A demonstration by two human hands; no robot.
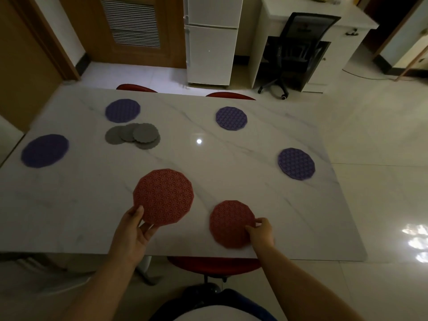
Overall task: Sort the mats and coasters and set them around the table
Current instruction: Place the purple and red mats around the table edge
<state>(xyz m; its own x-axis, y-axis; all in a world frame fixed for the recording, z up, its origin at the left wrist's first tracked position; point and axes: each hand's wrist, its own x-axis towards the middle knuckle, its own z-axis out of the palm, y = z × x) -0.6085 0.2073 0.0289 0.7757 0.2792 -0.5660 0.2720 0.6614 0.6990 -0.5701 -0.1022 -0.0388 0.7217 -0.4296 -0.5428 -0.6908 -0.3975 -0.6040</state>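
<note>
- The room is dim, and the picture gets darker toward the lower corners.
- One small white glare spot sits on the glossy table (pixel 231 158).
- Bright reflections shine on the floor (pixel 393 205) at the right edge.
- The left purple mats (pixel 45 150) are blurred.
- Straight lines bend near the edges.

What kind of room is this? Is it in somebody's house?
Most likely the dining area of a home: a marble-look table with red chairs tucked round it, a white fridge against the far wall, and a white desk with a black office chair beside it.
</note>
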